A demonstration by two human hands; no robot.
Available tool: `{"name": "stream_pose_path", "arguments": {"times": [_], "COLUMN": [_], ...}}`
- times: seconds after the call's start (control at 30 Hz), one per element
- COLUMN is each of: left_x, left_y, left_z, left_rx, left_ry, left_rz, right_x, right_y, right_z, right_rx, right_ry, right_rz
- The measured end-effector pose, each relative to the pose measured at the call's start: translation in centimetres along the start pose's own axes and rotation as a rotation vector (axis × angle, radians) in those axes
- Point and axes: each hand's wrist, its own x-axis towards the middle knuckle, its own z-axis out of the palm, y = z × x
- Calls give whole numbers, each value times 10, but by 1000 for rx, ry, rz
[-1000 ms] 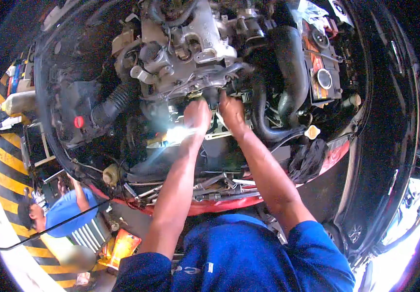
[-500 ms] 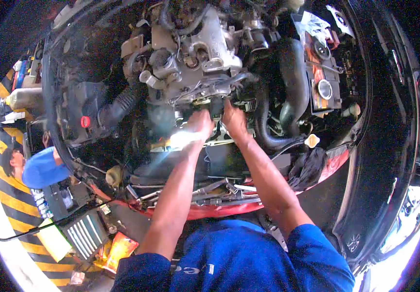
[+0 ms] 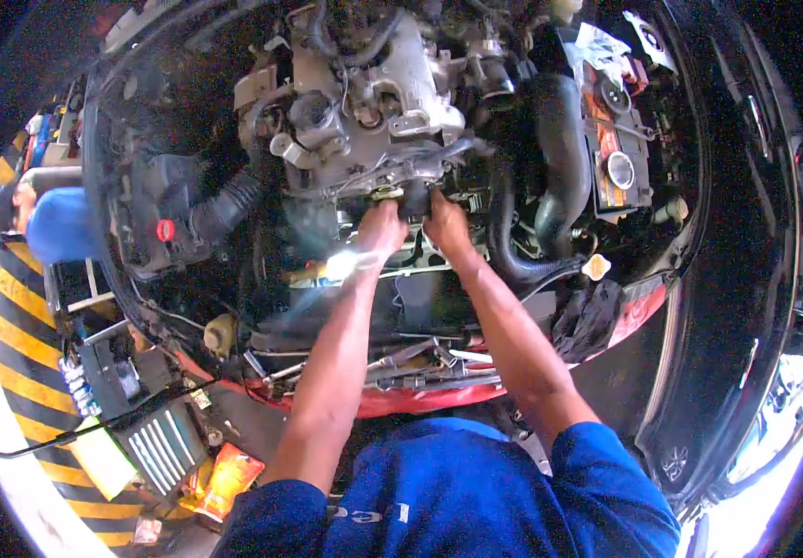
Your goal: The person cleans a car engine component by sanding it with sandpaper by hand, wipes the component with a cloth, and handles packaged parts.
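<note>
Both of my hands reach into the engine bay, low at the front of the grey metal engine (image 3: 424, 88). My left hand (image 3: 383, 231) is closed, its fingers curled up against the engine's lower front edge. Close beside it on the right, my right hand (image 3: 446, 226) is closed too, fingertips pointing up under the same edge. A dark rounded part (image 3: 415, 197) shows between the two hands; I cannot tell whether either one grips it. What the fingers hold is hidden. Just left of my left wrist, a bright light (image 3: 341, 267) glares.
Several wrenches and sockets (image 3: 411, 363) lie along the front ledge. On the right are a thick black hose (image 3: 561, 158), a battery (image 3: 620, 167) and a yellowish cap (image 3: 596, 268). A person in blue (image 3: 65, 226) is at the left, near a toolbox (image 3: 155, 446).
My hands have shifted slightly around the same spot, and the dark part between them shows more clearly. The person at the left has moved farther up in the view.
</note>
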Motion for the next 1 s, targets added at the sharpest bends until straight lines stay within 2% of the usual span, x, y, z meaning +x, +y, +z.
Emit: {"name": "stream_pose_path", "arguments": {"times": [0.03, 0.07, 0.13, 0.2, 0.27, 0.3, 0.33, 0.4, 0.43, 0.53, 0.57, 0.6, 0.67, 0.7, 0.73, 0.8, 0.83, 0.87, 0.93, 0.97, 1.0], "left_x": [4, 8, 12, 6, 2, 3, 6, 14, 13, -2, 0, 5, 14, 17, 8, 4, 2, 2, 13, 18, 11], "left_y": [5, 10, 21, 23, 11, 13, 15, 20, 25, 3, 0, 0, 7, 15, 15, 11, 6, -1, 19, 29, 28], "left_z": [-8, -12, -22, -27, -14, -17, -17, -23, -28, -3, 3, 5, -12, -23, -20, -12, -6, 2, -18, -34, -30], "left_rx": [-138, -109, -85, -119, -36, -3, -40, -50, -86, -23, -14, -63, -83, -23, -51, -102, -102, -70, -57, -113, -148], "left_ry": [-160, -145, -18, -29, -32, -65, -55, 6, -44, -101, -156, -115, 20, -95, -51, 75, -51, -60, 26, -48, 90], "left_rz": [-159, -140, -103, -86, -29, -66, -70, -54, -151, -76, -84, -95, -58, -86, -77, -31, -125, -71, -130, -201, -133], "right_x": [-2, 4, 8, 4, -1, -6, 1, 9, 8, -1, -2, 0, 3, 4, 4, 3, 0, -3, -2, 1, 4], "right_y": [-3, -4, 17, 20, 1, -6, -1, 11, 14, -7, -18, -22, -4, 0, 0, 10, -2, -9, -15, -11, -6], "right_z": [-2, -2, 15, 19, 1, -2, 3, 12, 14, -5, -16, -22, -4, -3, -7, 7, -2, -12, -21, -11, -3], "right_rx": [-12, -23, 157, 249, 75, 141, 53, 280, 273, 179, 146, 104, 190, 264, 337, 104, 170, 113, 240, 437, 627], "right_ry": [-15, -37, 2, 22, 22, 119, 116, 37, 31, 61, 20, -21, -58, -95, -132, -76, 40, 42, -71, -73, -76], "right_rz": [27, 63, -30, -60, -46, -50, -38, -183, -139, -56, -2, 58, 7, 11, 17, -63, -146, -94, -66, -67, -78]}}
